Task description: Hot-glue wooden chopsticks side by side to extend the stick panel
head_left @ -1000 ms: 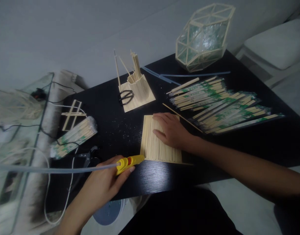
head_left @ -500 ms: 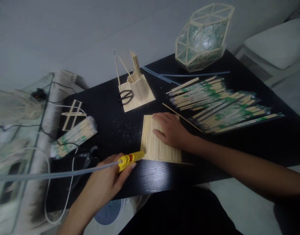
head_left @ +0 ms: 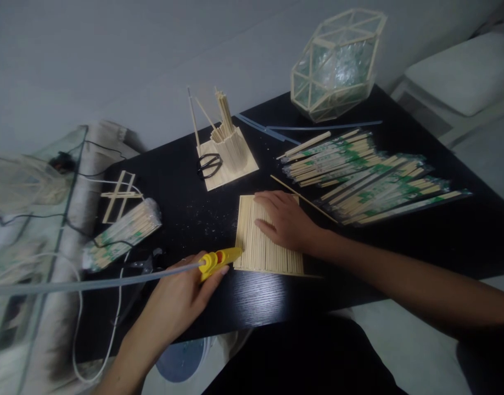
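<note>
Our pale stick panel (head_left: 270,255), finely ribbed, lies flat on the black table (head_left: 178,175); our right hand (head_left: 287,222) rests loosely spread on it, our left hand (head_left: 186,289) grips a yellow glue gun (head_left: 219,258).

Panel (head_left: 256,241) on table (head_left: 186,186), chopsticks (head_left: 384,189) right; frame (head_left: 332,45) (behind)

Not a single word, number or brand could be read. Green printing, with paler patches beside it, showed on the wrapped sticks (head_left: 384,189) spread across the right of the surface (head_left: 173,186), but the lettering was too small and blurred to make out. The packet of sticks (head_left: 130,227) on the left bore green printing too, just as illegible.
</note>
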A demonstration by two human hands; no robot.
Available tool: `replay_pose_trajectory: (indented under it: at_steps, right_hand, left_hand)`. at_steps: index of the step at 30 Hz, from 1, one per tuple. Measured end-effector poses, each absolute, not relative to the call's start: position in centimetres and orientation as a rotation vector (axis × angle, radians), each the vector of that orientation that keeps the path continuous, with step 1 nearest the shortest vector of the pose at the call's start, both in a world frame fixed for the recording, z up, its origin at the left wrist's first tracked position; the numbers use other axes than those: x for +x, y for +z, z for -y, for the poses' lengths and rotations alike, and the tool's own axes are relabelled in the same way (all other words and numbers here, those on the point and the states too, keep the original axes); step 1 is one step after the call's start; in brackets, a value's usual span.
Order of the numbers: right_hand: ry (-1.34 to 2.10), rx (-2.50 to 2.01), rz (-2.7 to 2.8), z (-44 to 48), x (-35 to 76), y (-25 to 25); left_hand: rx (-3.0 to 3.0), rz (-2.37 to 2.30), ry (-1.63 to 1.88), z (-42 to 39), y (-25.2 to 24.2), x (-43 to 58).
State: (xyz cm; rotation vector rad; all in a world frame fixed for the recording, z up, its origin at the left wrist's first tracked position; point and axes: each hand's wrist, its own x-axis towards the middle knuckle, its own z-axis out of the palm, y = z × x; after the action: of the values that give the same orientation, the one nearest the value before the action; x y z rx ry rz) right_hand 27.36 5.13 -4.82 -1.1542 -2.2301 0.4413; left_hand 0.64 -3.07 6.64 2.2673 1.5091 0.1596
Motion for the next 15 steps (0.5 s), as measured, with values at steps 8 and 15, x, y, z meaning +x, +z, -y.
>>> replay_pose_trajectory:
  at_steps: [8, 15]
  right_hand:
    - [0.468, -1.137, 2.213, -5.2, 27.3, -5.0]
    - [0.454, -1.146, 2.22, -5.2, 27.3, -4.9]
  left_hand:
    - [2.226, -1.591, 0.149, 1.6, 6.5, 1.2]
    - [2.243, -1.623, 0.1, 0.3, 6.8, 1.7]
